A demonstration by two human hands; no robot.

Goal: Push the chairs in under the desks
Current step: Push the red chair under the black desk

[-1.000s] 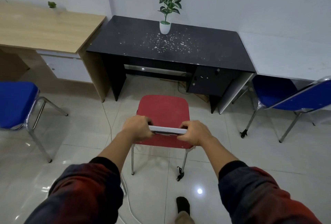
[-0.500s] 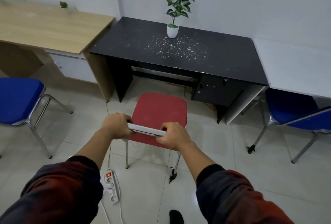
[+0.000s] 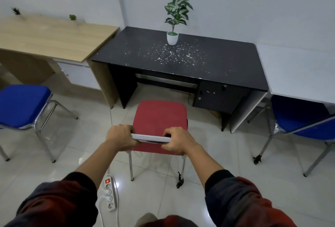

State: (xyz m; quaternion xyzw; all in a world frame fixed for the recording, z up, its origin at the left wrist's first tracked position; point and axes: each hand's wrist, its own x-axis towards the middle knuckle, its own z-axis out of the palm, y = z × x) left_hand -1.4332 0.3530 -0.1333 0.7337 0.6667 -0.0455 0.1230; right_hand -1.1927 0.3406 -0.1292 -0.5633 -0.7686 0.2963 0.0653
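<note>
A red chair with metal legs stands on the tiled floor in front of the black desk, its seat short of the desk's knee opening. My left hand and my right hand both grip the top of its backrest, seen edge-on as a pale bar. A blue chair stands out from the wooden desk on the left. Another blue chair sits partly under the white desk on the right.
A potted plant stands at the back of the black desk, whose top is speckled with white flecks. A white power strip with a lit red switch and its cable lie on the floor by the red chair's rear left leg.
The red chair has moved forward toward the black desk with both hands still on its backrest. The view has tilted up and the power strip has come into sight.
</note>
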